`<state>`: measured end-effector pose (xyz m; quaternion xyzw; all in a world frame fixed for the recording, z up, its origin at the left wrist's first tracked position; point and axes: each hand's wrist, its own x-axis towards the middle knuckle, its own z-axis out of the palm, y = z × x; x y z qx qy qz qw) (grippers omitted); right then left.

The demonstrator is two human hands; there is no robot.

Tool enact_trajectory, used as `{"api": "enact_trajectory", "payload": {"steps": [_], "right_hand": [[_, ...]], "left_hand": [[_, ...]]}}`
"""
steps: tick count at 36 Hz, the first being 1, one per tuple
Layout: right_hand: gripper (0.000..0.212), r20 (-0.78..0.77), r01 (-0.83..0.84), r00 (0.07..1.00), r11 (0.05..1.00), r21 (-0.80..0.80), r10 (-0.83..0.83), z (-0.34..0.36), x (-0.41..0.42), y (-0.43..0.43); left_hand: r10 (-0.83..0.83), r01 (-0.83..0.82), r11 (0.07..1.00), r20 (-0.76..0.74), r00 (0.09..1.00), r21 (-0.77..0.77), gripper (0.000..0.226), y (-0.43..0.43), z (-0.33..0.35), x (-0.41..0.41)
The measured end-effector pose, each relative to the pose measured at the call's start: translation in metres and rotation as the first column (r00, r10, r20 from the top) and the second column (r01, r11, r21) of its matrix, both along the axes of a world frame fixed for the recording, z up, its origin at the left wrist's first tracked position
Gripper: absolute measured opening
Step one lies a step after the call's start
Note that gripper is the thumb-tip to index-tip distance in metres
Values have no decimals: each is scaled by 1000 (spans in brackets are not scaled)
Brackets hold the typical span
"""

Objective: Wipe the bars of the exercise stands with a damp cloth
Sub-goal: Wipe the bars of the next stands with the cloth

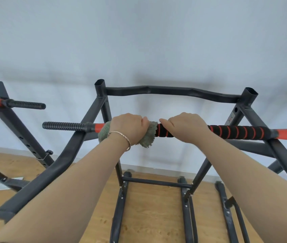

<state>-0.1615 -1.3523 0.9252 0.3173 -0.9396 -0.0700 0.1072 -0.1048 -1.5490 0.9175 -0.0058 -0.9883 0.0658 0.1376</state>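
The bar lies level across a black stand, from a ribbed black end on the left, past an orange stretch, to a black foam sleeve with red stripes on the right. A grey-green cloth is wrapped round the bar just left of the foam sleeve. The left hand is closed over the cloth, its fingers curled round both cloth and bar; a thin bracelet sits on that wrist. The right hand grips the foam sleeve directly, just beside the cloth, fingers curled over the top. Behind the hands a bent black crossbar joins the stand's two uprights. A second stand on the left carries another bar. The stands are on a wooden floor by a white wall.
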Motion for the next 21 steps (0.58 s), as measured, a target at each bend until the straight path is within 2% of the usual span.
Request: {"api": "enact_trajectory", "payload": {"steps": [3,4,6,9,12,14,16,18,19,21], "right_hand": [[45,-329,-81,944,974,-211,7,-30,15,11],[43,-379,-117,925,957,-267,7,-37,15,12],[43,-385,-130,923,939,-319,-3,-40,14,10],[48,-235,63,965,971,-230,-118,-17,15,2],[51,69,162,985,985,-50,-159,9,-2,-8],[51,292,205,939,978,-41,-185,18,-12,-18],[51,493,262,849,962,-82,-189,21,-12,-27],[51,565,297,803,949,-106,-189,20,-11,-30],[51,558,309,807,943,-126,-190,21,-10,-31],[48,465,304,860,943,-137,-209,23,-6,-31]], "left_hand": [[35,-36,999,19,999,18,41,-12,0,-3],[32,-32,999,7,999,5,42,-13,-2,-2],[6,-7,999,-17,1000,-41,33,-10,-5,3],[24,-26,999,-34,999,-40,32,-6,-2,6],[18,-22,997,-45,999,-69,28,-4,0,4],[1,-4,995,-31,1000,-97,24,-2,0,5],[10,-13,995,-26,1000,-100,26,-3,1,3],[9,-11,996,-16,1000,-86,24,-3,2,0],[9,-8,997,8,1000,-81,18,-4,3,-1],[-2,4,998,36,999,-70,21,-4,6,-2]]}}
